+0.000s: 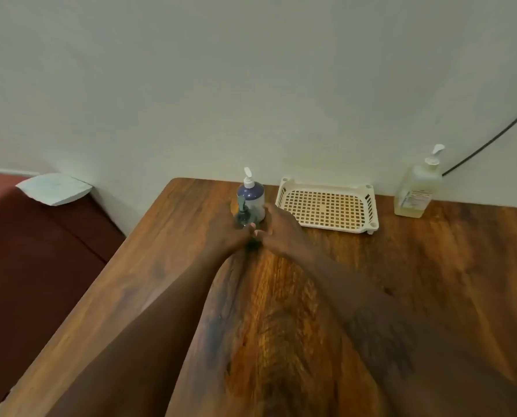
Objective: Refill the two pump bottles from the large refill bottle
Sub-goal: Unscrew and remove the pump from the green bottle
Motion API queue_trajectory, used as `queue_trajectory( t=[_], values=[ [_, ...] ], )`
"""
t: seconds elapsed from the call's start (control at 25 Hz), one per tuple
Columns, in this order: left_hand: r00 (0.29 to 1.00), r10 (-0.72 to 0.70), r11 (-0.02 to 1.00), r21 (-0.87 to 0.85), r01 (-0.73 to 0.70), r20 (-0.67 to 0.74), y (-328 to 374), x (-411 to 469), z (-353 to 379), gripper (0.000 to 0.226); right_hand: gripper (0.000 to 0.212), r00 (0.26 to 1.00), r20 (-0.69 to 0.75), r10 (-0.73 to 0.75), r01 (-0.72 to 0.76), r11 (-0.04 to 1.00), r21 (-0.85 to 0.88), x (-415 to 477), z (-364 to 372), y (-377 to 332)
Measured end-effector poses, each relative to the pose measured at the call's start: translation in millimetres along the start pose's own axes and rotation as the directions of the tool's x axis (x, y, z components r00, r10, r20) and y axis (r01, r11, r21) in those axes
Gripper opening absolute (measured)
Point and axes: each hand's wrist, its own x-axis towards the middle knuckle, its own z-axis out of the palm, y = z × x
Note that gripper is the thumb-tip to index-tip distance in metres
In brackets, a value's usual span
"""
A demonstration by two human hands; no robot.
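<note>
So the person has both arms stretched out to the far side of the brown wooden table [432,266], and both hands meet at the small dark green see-through pump bottle [242,214], which stands near the far left corner, right in front of the taller blue-and-white pump bottle [251,196]. The left hand [225,233] looks wrapped round the small bottle's lower body, probably to steady it or pull it nearer. The right hand [280,233] has its fingers up against the same spot, but it's too blurry to tell whether it's gripping anything or just touching. The big clear refill bottle with pale yellow liquid [417,191] stands untouched by the wall at the far right, well apart from the other two, so it'll probably have to be fetched before any pouring. The cream plastic lattice tray [371,206] sits between them, flat with nothing in it, maybe meant as a drip catcher, though that's a guess. All the pump heads look to be still on, so the refilling seems not to have started. Count-wise: three pump-topped bottles in total (two to fill, one refill), one tray, two hands. Off the table there's one black cable [492,139] running down the wall and one white pillow-like thing [54,188] on the maroon seat [40,251] at the left.
</note>
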Motion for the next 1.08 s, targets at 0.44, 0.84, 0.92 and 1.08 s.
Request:
queue_trajectory(
  t=[0.44,0.84,0.92,1.08],
  values=[
    [0.983,0.123,0.953,-0.259,-0.155,-0.134,-17.3,-14.1,52.2,0.065,0.066,0.985,-0.148,-0.093,0.132,0.948,0.288,-10.1,39.0,35.8],
    [0.935,0.348,0.873,-0.343,-0.347,-0.06,32.9,-122.0,65.5,0.075,0.078,0.936,-0.328,-0.131,0.202,0.96,0.194,-133.4,-23.0,68.0],
    [0.93,0.367,0.862,-0.365,-0.351,-0.027,38.1,-148.2,68.1,0.079,0.075,0.928,-0.354,-0.121,0.214,0.948,0.235,-165.4,-27.1,72.8],
    [0.918,0.395,0.82,-0.443,-0.363,-0.021,39.2,-198.2,77.5,0.086,0.077,0.92,-0.365,-0.143,0.251,0.93,0.268,-218.7,-31.2,76.5]
  ],
)
